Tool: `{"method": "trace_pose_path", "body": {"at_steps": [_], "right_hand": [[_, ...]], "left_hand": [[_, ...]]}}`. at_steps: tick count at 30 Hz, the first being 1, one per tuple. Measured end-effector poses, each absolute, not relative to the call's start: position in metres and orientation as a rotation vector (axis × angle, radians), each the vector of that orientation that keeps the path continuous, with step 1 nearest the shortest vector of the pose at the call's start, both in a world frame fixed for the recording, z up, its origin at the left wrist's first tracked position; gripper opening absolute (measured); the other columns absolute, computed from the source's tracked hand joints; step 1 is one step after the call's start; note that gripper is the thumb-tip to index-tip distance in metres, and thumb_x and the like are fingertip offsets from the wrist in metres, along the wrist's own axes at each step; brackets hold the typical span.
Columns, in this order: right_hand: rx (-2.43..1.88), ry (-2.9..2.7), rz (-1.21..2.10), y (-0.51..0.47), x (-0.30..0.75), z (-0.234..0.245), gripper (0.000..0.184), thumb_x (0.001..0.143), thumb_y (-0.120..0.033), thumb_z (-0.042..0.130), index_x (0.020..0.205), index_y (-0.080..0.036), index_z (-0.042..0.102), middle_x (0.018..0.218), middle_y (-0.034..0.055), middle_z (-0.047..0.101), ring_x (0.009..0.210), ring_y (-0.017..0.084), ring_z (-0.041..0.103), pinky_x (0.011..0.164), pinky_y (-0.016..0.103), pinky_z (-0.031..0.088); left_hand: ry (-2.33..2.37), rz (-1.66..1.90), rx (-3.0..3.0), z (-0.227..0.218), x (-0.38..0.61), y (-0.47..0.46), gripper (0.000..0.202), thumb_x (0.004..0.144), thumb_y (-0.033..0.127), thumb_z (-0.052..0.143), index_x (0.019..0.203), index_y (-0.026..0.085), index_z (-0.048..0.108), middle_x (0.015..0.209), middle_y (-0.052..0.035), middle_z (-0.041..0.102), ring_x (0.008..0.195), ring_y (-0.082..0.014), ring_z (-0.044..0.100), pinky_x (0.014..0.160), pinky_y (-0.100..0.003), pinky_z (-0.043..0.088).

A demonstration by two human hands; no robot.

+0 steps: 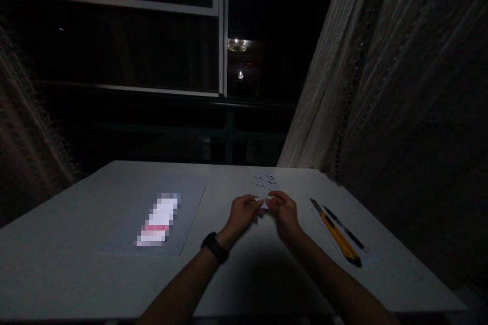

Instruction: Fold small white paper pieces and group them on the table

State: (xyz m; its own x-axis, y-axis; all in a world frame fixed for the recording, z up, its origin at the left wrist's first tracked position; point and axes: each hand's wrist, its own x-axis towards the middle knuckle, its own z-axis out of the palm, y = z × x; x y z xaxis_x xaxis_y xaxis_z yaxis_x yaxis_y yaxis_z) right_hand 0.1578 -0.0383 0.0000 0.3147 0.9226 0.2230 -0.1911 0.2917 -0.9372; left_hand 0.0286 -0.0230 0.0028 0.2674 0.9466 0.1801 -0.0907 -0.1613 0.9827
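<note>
Both hands meet over the middle of the white table point(236, 274). My left hand point(244, 209), with a dark watch point(214, 248) on its wrist, pinches a small piece of white paper point(264, 204). On the other side, my right hand point(284, 209) grips the same piece between its fingertips. The fingers hide part of the paper. Just beyond the hands lie several small paper pieces point(260, 185) with dark marks, too small to read.
To the right lie a yellow utility knife point(337, 238) and a dark pen point(345, 227) beside it. A large paper sheet point(190, 213) lies on the left, with a bright blurred-out patch on it. Behind the table are a window frame point(223, 35) and a curtain point(324, 71).
</note>
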Motion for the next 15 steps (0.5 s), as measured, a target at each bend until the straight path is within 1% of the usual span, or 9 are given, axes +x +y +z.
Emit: {"method": "trace_pose_path", "body": {"at_steps": [2, 3, 5, 7, 11, 15], "right_hand": [[-0.975, -0.926, 0.921, -0.0380, 0.1582, -0.0010, 0.026, 0.052, -0.027, 0.074, 0.072, -0.017, 0.061, 0.046, -0.0058, 0.051, 0.044, 0.010, 0.048, 0.046, 0.024, 0.042], [-0.975, -0.928, 0.926, -0.0376, 0.1584, -0.0020, 0.024, 0.053, -0.027, 0.073, 0.070, -0.017, 0.061, 0.049, -0.0042, 0.054, 0.046, 0.011, 0.050, 0.048, 0.024, 0.043], [-0.974, -0.943, 0.925, -0.0367, 0.1588, -0.0044, 0.021, 0.053, -0.027, 0.073, 0.068, -0.016, 0.063, 0.056, -0.0007, 0.060, 0.054, 0.013, 0.055, 0.053, 0.026, 0.045], [-0.978, -0.953, 0.910, -0.0358, 0.1591, -0.0063, 0.019, 0.053, -0.027, 0.073, 0.067, -0.016, 0.065, 0.062, 0.0013, 0.063, 0.059, 0.015, 0.057, 0.057, 0.028, 0.046], [-0.994, -0.979, 0.884, -0.0358, 0.1594, -0.0064, 0.018, 0.055, -0.029, 0.073, 0.067, -0.017, 0.065, 0.064, 0.0018, 0.064, 0.062, 0.016, 0.057, 0.060, 0.030, 0.046], [-1.009, -1.032, 0.889, -0.0369, 0.1597, -0.0048, 0.018, 0.057, -0.030, 0.072, 0.066, -0.017, 0.064, 0.064, 0.0008, 0.063, 0.061, 0.015, 0.057, 0.059, 0.028, 0.045]], "left_hand": [[0.832, 1.178, 1.378, 0.0043, 0.0278, -0.0239, 0.041, 0.066, 0.040, 0.063, 0.096, 0.011, 0.058, 0.056, -0.0039, 0.064, 0.041, -0.0109, 0.054, 0.039, -0.020, 0.040], [0.827, 1.187, 1.370, 0.0047, 0.0273, -0.0242, 0.042, 0.066, 0.039, 0.064, 0.097, 0.012, 0.058, 0.057, -0.0035, 0.064, 0.040, -0.0107, 0.053, 0.039, -0.020, 0.040], [0.838, 1.200, 1.353, 0.0050, 0.0267, -0.0243, 0.040, 0.065, 0.039, 0.064, 0.094, 0.012, 0.058, 0.056, -0.0036, 0.064, 0.039, -0.0105, 0.053, 0.038, -0.020, 0.040], [0.846, 1.216, 1.341, 0.0045, 0.0265, -0.0242, 0.037, 0.066, 0.039, 0.064, 0.090, 0.011, 0.059, 0.056, -0.0040, 0.064, 0.040, -0.0114, 0.054, 0.038, -0.021, 0.041], [0.843, 1.237, 1.342, 0.0025, 0.0265, -0.0235, 0.035, 0.066, 0.038, 0.064, 0.088, 0.011, 0.058, 0.056, -0.0047, 0.064, 0.043, -0.0129, 0.056, 0.039, -0.022, 0.042], [0.834, 1.233, 1.335, 0.0011, 0.0265, -0.0227, 0.034, 0.067, 0.037, 0.064, 0.087, 0.010, 0.057, 0.056, -0.0043, 0.064, 0.040, -0.0120, 0.054, 0.038, -0.022, 0.042]]}}
